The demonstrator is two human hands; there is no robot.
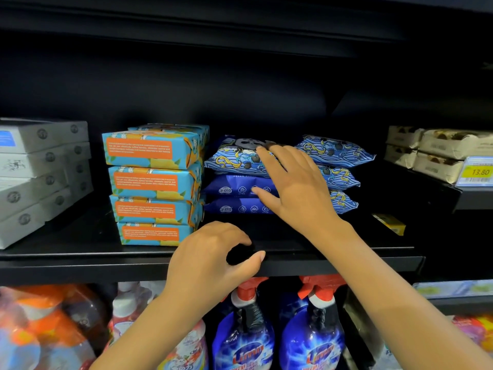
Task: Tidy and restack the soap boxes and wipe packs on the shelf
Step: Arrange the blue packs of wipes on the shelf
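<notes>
Left hand (213, 255) sits lowest and nearest, at centre frame over the front lip of the black shelf (80, 253). Its fingers are curled with the thumb reaching toward them. The gap between reads black on black, so whether anything is pinched cannot be told. Right hand (293, 182), just above and to the right, is spread flat with straight fingers. The fingertips rest on the top of the near stack of wipe packs (237, 158) and the thumb lies against the front of the dark blue pack beneath. It grips nothing. That stack numbers three: one wave-patterned pack over two plain dark blue ones, centre frame. Second stack of wipe packs (338, 152), three patterned packs, stands just right of it, partly hidden by the hand. Soap boxes (152, 182) in blue and orange are stacked four high, touching the left side of the near wipe stack, slightly uneven at the edges. More of the same boxes show behind the top one. Grey boxes (40, 169) are piled at far left, leaning and stepped. Beige boxes (440, 150) occupy the upper right, above a yellow price tag (480, 172) reading 13.80. Small yellow item (389, 222) lies on the shelf at right; its nature is unclear. Spray bottles (245, 329) with red triggers stand on the tier below.
</notes>
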